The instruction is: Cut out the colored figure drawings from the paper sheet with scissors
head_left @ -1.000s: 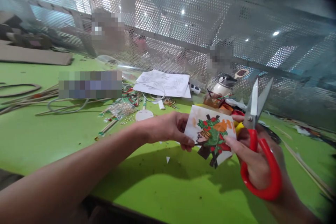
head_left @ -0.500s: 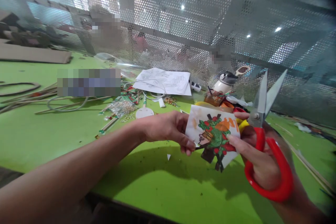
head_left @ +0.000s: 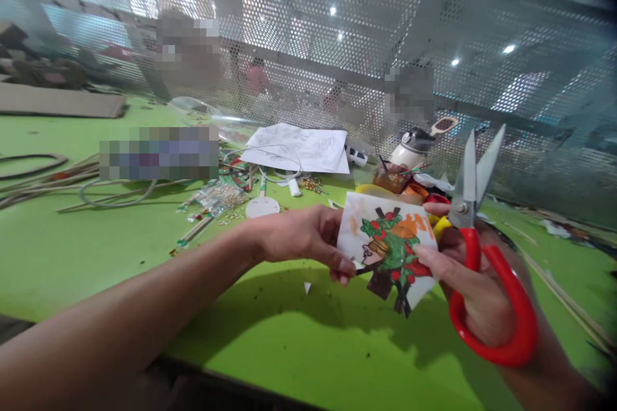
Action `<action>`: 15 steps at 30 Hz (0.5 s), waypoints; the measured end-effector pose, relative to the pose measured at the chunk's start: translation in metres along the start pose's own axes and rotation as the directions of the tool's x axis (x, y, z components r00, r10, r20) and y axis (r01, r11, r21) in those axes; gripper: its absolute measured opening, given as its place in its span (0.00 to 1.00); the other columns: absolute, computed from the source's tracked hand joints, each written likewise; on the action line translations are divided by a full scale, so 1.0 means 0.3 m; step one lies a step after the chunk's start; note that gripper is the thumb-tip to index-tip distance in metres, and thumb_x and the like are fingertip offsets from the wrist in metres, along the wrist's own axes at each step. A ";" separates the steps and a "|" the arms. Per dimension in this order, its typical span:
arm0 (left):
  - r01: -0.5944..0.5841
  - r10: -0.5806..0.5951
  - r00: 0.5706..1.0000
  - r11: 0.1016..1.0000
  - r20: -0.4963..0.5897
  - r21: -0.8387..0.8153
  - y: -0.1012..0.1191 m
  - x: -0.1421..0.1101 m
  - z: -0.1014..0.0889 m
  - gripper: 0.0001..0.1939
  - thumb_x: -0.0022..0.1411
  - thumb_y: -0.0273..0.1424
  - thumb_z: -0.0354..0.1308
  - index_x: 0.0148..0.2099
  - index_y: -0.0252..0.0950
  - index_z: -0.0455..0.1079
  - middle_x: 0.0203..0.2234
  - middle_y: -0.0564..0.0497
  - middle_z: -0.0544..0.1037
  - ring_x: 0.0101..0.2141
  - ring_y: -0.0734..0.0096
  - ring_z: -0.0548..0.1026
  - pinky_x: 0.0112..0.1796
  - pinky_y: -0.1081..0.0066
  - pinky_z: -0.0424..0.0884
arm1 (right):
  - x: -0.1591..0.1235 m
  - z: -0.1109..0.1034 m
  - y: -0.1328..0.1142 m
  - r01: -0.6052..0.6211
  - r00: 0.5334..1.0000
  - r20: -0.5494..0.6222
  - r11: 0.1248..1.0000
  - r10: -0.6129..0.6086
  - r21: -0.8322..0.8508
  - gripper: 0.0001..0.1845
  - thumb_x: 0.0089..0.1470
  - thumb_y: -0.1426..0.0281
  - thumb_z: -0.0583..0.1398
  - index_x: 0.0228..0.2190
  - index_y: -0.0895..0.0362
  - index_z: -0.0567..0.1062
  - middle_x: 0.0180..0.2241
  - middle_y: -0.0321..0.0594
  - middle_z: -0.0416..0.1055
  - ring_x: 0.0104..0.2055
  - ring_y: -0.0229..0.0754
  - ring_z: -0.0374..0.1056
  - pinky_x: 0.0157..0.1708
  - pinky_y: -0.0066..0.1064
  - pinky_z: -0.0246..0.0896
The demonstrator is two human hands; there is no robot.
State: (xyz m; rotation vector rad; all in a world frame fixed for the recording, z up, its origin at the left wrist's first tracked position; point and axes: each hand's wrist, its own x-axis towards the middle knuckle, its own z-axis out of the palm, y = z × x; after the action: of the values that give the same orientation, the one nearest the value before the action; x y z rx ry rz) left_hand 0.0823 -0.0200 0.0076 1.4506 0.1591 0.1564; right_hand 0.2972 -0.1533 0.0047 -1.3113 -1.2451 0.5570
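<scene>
A small white paper with a coloured drawing [head_left: 388,247] in green, red, orange and brown hangs above the green table [head_left: 96,244]. My left hand [head_left: 308,239] pinches its left edge between thumb and fingers. My right hand [head_left: 470,286] is closed through the handles of red scissors [head_left: 482,270], whose blades point up and stand apart. The right forefinger also presses on the paper's right edge.
Behind the paper lie a white line-drawing sheet [head_left: 299,149], a white round disc [head_left: 262,207], loose beads, sticks and cords [head_left: 116,192]. A small kettle-like pot [head_left: 412,148] and a cup of tools [head_left: 390,178] stand by the perforated metal screen [head_left: 337,45]. A paper scrap [head_left: 307,286] lies on the table.
The scissors have shifted slightly, right and then back to the left, with their blades still apart. The paper stays pinched in both hands at about the same place.
</scene>
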 end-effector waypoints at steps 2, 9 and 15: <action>0.012 -0.012 1.000 1.000 0.003 -0.001 -0.002 0.001 0.001 0.04 0.54 0.24 0.65 0.34 0.32 0.73 0.28 0.50 0.80 0.27 0.74 0.77 0.33 0.74 0.74 | -0.001 0.003 0.000 -0.047 0.999 -0.012 0.998 0.048 0.050 0.31 0.51 0.68 0.67 0.56 0.43 0.68 0.24 0.31 0.70 0.22 0.40 0.64 0.30 0.40 0.71; 0.041 -0.041 0.999 0.999 -0.008 0.000 -0.016 0.003 -0.002 0.07 0.53 0.25 0.65 0.38 0.32 0.75 0.28 0.51 0.79 0.28 0.73 0.76 0.35 0.71 0.74 | -0.009 0.006 -0.031 -0.073 0.997 -0.022 0.997 0.073 0.019 0.30 0.50 0.70 0.67 0.54 0.43 0.69 0.20 0.29 0.65 0.20 0.41 0.63 0.30 0.42 0.69; 0.057 -0.057 0.998 0.996 0.002 0.065 -0.015 0.007 -0.006 0.08 0.53 0.28 0.66 0.37 0.32 0.76 0.28 0.49 0.80 0.29 0.70 0.76 0.35 0.68 0.74 | -0.009 0.003 -0.026 -0.035 0.999 -0.041 0.999 0.034 -0.032 0.28 0.49 0.70 0.66 0.52 0.43 0.71 0.19 0.29 0.64 0.21 0.43 0.64 0.30 0.42 0.70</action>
State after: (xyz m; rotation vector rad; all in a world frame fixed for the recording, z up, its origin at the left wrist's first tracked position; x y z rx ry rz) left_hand 0.0839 -0.0183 0.0029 1.5096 0.2036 0.1022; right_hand 0.2931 -0.1574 0.0107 -1.3676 -1.2046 0.5342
